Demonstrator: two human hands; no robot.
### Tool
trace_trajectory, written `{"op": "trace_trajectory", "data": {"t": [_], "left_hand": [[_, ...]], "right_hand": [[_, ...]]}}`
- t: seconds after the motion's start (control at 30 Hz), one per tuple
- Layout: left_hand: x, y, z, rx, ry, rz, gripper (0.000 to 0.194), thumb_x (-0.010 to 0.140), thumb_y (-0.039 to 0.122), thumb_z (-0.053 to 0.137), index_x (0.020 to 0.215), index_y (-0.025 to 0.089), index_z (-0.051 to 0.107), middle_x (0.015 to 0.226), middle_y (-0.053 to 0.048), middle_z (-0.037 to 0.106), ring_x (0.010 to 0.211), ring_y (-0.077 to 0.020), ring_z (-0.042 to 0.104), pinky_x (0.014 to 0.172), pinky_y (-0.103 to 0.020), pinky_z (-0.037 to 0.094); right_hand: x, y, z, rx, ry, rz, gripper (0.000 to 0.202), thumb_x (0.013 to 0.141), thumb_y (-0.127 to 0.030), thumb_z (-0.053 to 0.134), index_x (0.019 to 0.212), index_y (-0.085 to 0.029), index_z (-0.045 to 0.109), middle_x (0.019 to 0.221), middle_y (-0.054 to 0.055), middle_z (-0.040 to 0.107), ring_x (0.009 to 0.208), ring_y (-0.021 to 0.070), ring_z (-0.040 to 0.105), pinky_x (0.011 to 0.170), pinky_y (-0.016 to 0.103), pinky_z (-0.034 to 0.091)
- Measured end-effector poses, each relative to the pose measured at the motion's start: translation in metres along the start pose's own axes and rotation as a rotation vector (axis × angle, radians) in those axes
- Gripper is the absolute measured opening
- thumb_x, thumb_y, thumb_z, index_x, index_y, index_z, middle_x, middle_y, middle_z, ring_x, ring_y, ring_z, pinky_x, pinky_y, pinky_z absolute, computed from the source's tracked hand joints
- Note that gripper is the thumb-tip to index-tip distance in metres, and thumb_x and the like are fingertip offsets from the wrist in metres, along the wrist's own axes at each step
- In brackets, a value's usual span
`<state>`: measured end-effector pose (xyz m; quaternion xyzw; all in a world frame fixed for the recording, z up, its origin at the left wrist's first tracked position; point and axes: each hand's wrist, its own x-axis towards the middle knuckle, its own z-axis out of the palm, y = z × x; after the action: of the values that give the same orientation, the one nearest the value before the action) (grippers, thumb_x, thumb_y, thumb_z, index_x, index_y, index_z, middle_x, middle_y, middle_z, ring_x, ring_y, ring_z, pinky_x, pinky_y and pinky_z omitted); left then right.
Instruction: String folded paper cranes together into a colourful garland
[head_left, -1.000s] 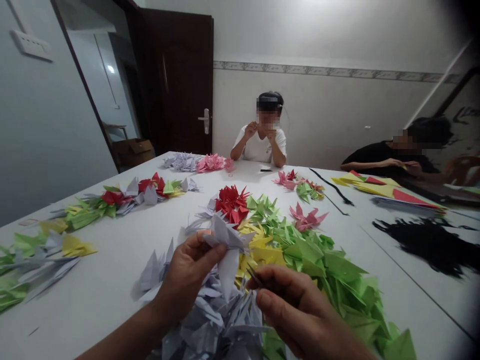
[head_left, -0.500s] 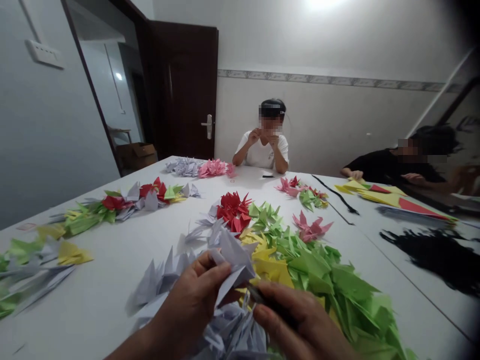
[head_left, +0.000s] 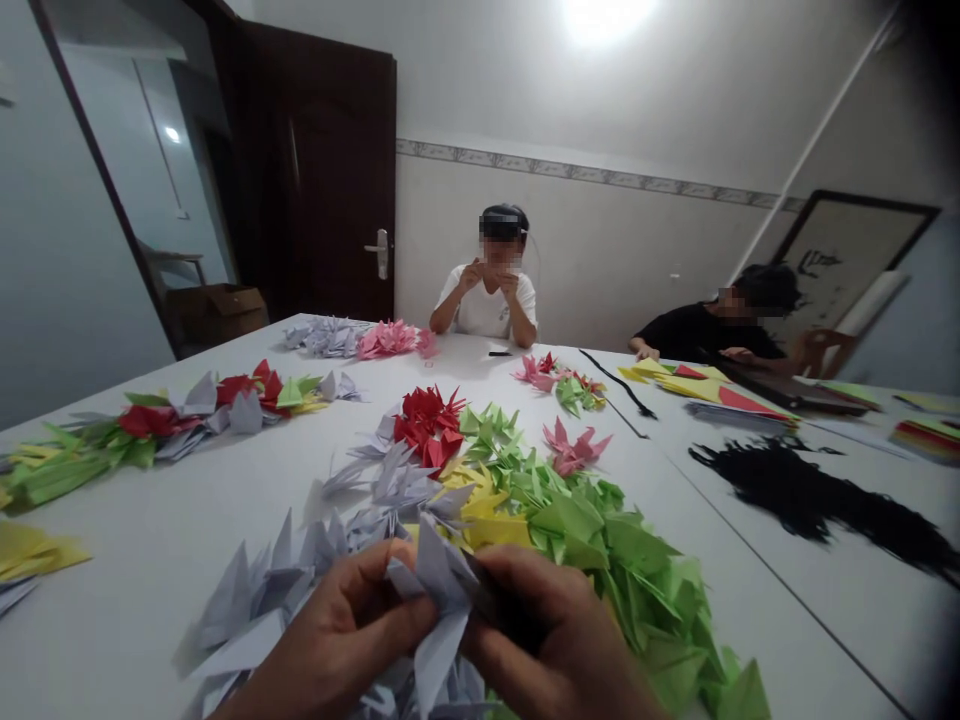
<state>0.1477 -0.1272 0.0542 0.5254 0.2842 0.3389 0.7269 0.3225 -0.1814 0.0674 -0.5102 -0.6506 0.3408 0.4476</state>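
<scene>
Between my hands at the front of the table is a folded white paper crane (head_left: 441, 590), its pointed parts spread up and down. My left hand (head_left: 367, 620) pinches it from the left with thumb and fingers. Closed on the other side, my right hand (head_left: 551, 630) grips a dark narrow object (head_left: 491, 595) whose tip is hidden against the paper. A heap of white paper cranes (head_left: 247, 590) lies beneath and to the left of my hands. Yellow cranes (head_left: 487, 515) and a long pile of green cranes (head_left: 630, 550) spread to the right, with red cranes (head_left: 427, 425) beyond.
Another row of mixed coloured cranes (head_left: 247, 400) lies left on the white table (head_left: 135, 580). Black strands (head_left: 795, 485) and stacked coloured paper (head_left: 742, 405) are at right. One person (head_left: 487, 300) sits opposite, another (head_left: 697, 330) at the far right.
The view has turned to the right. My right hand has come closer to my left, and the dark object now meets the white crane, which has tilted more upright.
</scene>
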Motion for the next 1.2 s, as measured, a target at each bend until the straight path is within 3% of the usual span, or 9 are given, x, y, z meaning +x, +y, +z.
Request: {"op": "trace_trajectory", "data": {"t": [0.17, 0.27, 0.33, 0.4, 0.6, 0.8, 1.03, 1.1, 1.2], "left_hand": [[0.0, -0.002, -0.005, -0.006, -0.069, 0.084, 0.02, 0.079, 0.038, 0.07, 0.094, 0.025, 0.071, 0.076, 0.001, 0.066, 0.067, -0.0094, 0.059, 0.064, -0.017, 0.049], [-0.001, -0.004, -0.005, -0.02, -0.107, 0.136, 0.03, 0.075, 0.029, 0.075, 0.104, 0.031, 0.067, 0.086, 0.002, 0.067, 0.075, -0.0099, 0.062, 0.069, -0.016, 0.05], [-0.001, -0.004, -0.005, 0.052, -0.101, 0.172, 0.022, 0.078, 0.025, 0.072, 0.099, 0.028, 0.067, 0.088, 0.001, 0.068, 0.079, -0.0108, 0.064, 0.071, -0.016, 0.051], [0.0, -0.003, -0.007, 0.152, -0.05, 0.197, 0.013, 0.081, 0.025, 0.069, 0.094, 0.024, 0.066, 0.089, 0.0, 0.069, 0.084, -0.0131, 0.065, 0.075, -0.018, 0.051], [0.007, 0.007, -0.029, 0.282, 0.239, 0.259, 0.047, 0.078, 0.035, 0.07, 0.119, 0.024, 0.05, 0.092, -0.004, 0.069, 0.085, -0.0181, 0.066, 0.075, -0.027, 0.054], [0.016, 0.024, -0.049, 0.529, 0.378, 0.331, 0.058, 0.078, 0.037, 0.065, 0.128, 0.021, 0.042, 0.082, -0.003, 0.065, 0.073, -0.0163, 0.062, 0.065, -0.025, 0.051], [0.024, 0.027, -0.076, 0.956, 0.614, 0.384, 0.062, 0.075, 0.044, 0.064, 0.13, 0.022, 0.048, 0.068, 0.003, 0.056, 0.059, -0.0143, 0.056, 0.057, -0.024, 0.048], [0.028, 0.025, -0.082, 1.038, 0.648, 0.391, 0.06, 0.076, 0.046, 0.061, 0.129, 0.021, 0.05, 0.072, 0.002, 0.059, 0.058, -0.0141, 0.057, 0.058, -0.025, 0.049], [0.034, 0.022, -0.088, 1.125, 0.574, 0.346, 0.062, 0.077, 0.045, 0.058, 0.131, 0.017, 0.049, 0.09, -0.004, 0.065, 0.06, -0.0147, 0.061, 0.056, -0.026, 0.05]], "right_hand": [[-0.002, -0.004, -0.004, -0.023, 0.019, 0.003, 0.01, 0.079, -0.025, 0.062, 0.08, -0.015, 0.065, 0.064, -0.001, 0.057, 0.056, 0.0101, 0.046, 0.052, 0.021, 0.036], [-0.002, -0.002, -0.002, -0.003, 0.027, -0.001, 0.01, 0.081, -0.024, 0.06, 0.078, -0.015, 0.063, 0.063, -0.002, 0.053, 0.055, 0.0095, 0.043, 0.051, 0.021, 0.034], [-0.001, 0.0, 0.001, -0.034, 0.022, -0.002, 0.011, 0.079, -0.025, 0.061, 0.08, -0.015, 0.064, 0.063, -0.002, 0.054, 0.056, 0.01, 0.044, 0.051, 0.022, 0.035], [0.0, 0.003, 0.002, -0.058, 0.027, -0.019, 0.013, 0.077, -0.026, 0.061, 0.083, -0.015, 0.066, 0.064, -0.001, 0.057, 0.056, 0.0109, 0.046, 0.051, 0.022, 0.035], [0.0, 0.006, -0.005, -0.135, 0.063, -0.009, 0.021, 0.079, -0.033, 0.056, 0.089, -0.018, 0.067, 0.072, 0.003, 0.064, 0.063, 0.016, 0.055, 0.058, 0.027, 0.043], [-0.002, 0.007, -0.003, -0.208, 0.047, -0.078, 0.016, 0.08, -0.029, 0.056, 0.085, -0.018, 0.066, 0.065, 0.001, 0.062, 0.056, 0.0129, 0.052, 0.05, 0.023, 0.039], [-0.004, 0.011, 0.003, -0.266, 0.103, -0.2, 0.013, 0.076, -0.024, 0.06, 0.085, -0.019, 0.067, 0.066, -0.001, 0.067, 0.053, 0.0113, 0.058, 0.05, 0.02, 0.042], [-0.005, 0.014, 0.004, -0.301, 0.121, -0.181, 0.014, 0.075, -0.025, 0.061, 0.086, -0.022, 0.069, 0.067, -0.001, 0.067, 0.053, 0.0115, 0.058, 0.049, 0.02, 0.043], [-0.008, 0.022, 0.003, -0.394, 0.103, -0.098, 0.019, 0.075, -0.027, 0.065, 0.093, -0.025, 0.071, 0.073, 0.0, 0.07, 0.056, 0.0136, 0.063, 0.052, 0.021, 0.049]]}}
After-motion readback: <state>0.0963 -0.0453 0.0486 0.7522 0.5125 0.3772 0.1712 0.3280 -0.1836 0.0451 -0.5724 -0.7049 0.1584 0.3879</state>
